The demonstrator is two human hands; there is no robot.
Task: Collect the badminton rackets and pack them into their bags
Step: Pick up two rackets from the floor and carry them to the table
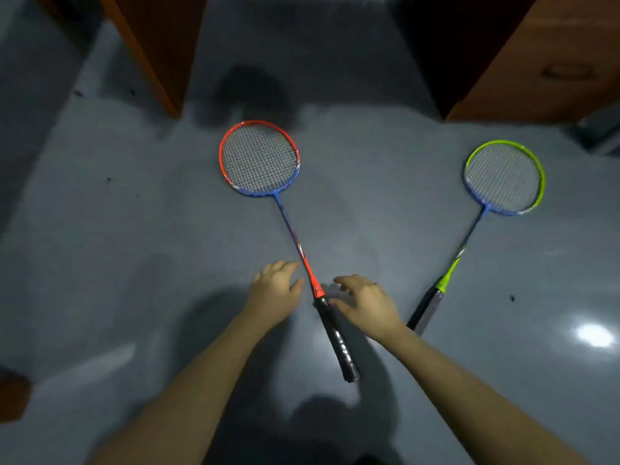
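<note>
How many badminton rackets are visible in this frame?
2. The red-framed racket lies on the floor between both hands; the green-framed racket lies to its right. No bags are in view.

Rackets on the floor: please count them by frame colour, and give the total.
Red and blue racket: 1
Green and blue racket: 1
Total: 2 rackets, both lying flat on the grey floor. No bag is visible.

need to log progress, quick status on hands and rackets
Left hand and right hand open, either side of red racket, neither gripping. Green racket flat on floor, untouched. No bags in view.
</note>
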